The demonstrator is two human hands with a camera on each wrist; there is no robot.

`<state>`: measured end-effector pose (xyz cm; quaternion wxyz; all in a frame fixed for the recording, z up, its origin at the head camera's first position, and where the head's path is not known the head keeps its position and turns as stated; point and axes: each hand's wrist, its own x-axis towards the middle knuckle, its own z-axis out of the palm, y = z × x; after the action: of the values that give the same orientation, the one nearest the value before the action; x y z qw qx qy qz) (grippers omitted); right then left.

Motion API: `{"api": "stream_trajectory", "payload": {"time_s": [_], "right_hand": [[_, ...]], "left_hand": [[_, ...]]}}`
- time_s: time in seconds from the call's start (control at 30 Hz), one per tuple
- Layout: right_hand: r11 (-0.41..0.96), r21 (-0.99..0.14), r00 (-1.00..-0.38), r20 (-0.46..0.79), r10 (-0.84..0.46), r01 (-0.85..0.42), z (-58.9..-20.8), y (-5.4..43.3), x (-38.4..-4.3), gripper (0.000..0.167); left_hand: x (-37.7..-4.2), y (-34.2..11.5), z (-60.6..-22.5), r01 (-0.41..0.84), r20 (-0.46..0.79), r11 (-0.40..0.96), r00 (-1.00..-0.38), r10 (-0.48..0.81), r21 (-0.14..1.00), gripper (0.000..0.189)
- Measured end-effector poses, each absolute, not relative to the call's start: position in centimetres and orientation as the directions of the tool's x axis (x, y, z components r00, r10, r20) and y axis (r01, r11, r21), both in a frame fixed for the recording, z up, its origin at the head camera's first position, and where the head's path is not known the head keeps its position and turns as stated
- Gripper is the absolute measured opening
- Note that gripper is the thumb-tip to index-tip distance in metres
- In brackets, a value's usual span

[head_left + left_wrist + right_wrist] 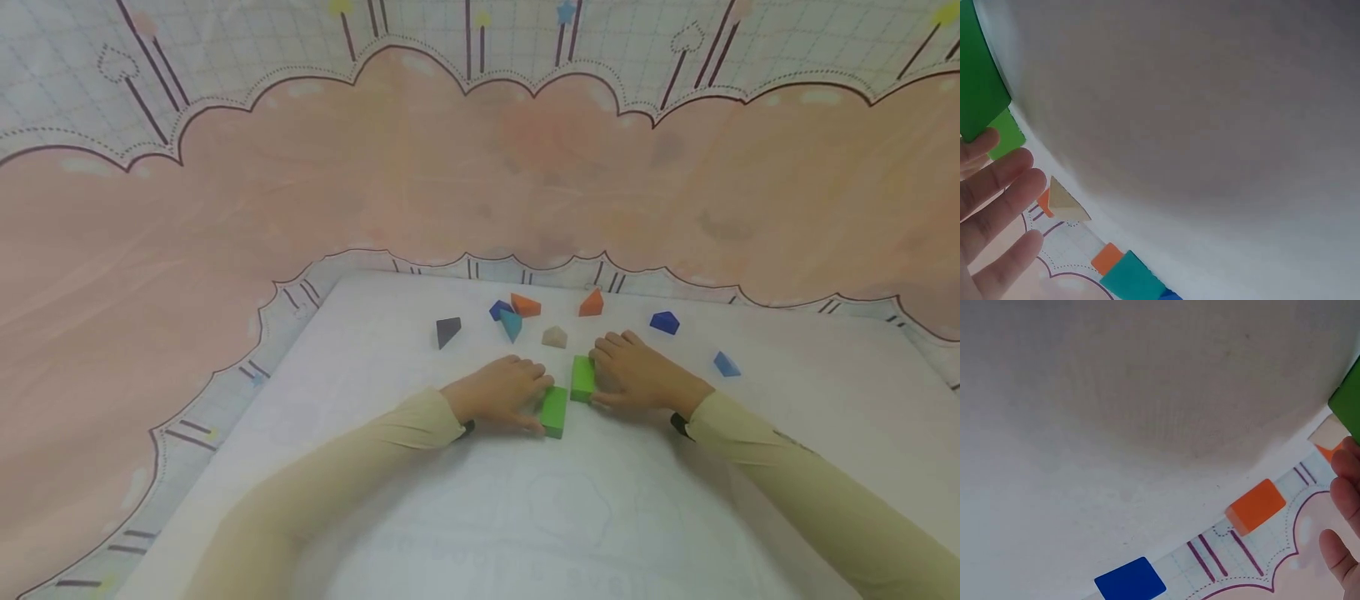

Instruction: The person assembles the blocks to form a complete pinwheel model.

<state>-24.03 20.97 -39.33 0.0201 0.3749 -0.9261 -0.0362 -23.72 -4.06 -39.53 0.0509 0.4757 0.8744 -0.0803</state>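
Two green blocks lie side by side on the white tabletop, a small gap between them. My left hand (501,390) pinches the nearer green block (553,413) from its left side, thumb at the near end and fingertips at the far end. On the other green block (582,380), set slightly farther back, my right hand (648,375) has a similar grip from the right. In the left wrist view the held green block (980,75) shows at the upper left, above the fingers. At the right edge of the right wrist view, fingertips meet a green block (1349,403).
Beyond the hands lie a beige block (555,337), orange blocks (526,306) (592,303), a teal block (512,325) and a dark grey block (448,332). Dark blue blocks (500,310) (664,322) and a lighter blue block (726,364) are there too. A patterned cloth (480,183) hangs behind the table.
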Motion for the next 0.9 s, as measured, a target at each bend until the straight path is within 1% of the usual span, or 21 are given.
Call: {"api": "stream_trajectory", "payload": {"time_s": [0.27, 0.4, 0.57, 0.73, 0.9], "right_hand": [[0.714, 0.086, -0.717, -0.002, -0.697, -0.695, -39.2, 20.9, -24.3, 0.065], [0.714, 0.085, -0.717, -0.008, -0.697, -0.695, -39.1, 20.8, -24.3, 0.065], [0.697, 0.094, -0.699, 0.009, -0.715, -0.711, -39.1, 20.8, -24.3, 0.065], [0.679, 0.101, -0.680, 0.027, -0.733, -0.727, -39.2, 20.8, -24.4, 0.063], [0.676, 0.100, -0.678, 0.018, -0.735, -0.730, -39.3, 20.6, -24.6, 0.065]], "left_hand": [[-23.6, -3.1, -39.6, 0.846, -0.161, 0.527, -0.534, 0.830, -0.084, 0.072], [-23.5, -2.7, -39.6, 0.841, -0.165, 0.534, -0.540, 0.825, -0.084, 0.073], [-23.5, -2.1, -39.6, 0.836, -0.167, 0.541, -0.548, 0.819, -0.092, 0.072], [-23.4, -1.8, -39.5, 0.832, -0.161, 0.542, -0.554, 0.817, -0.113, 0.072], [-23.1, -1.7, -39.3, 0.820, -0.167, 0.556, -0.572, 0.803, -0.136, 0.072]]}}
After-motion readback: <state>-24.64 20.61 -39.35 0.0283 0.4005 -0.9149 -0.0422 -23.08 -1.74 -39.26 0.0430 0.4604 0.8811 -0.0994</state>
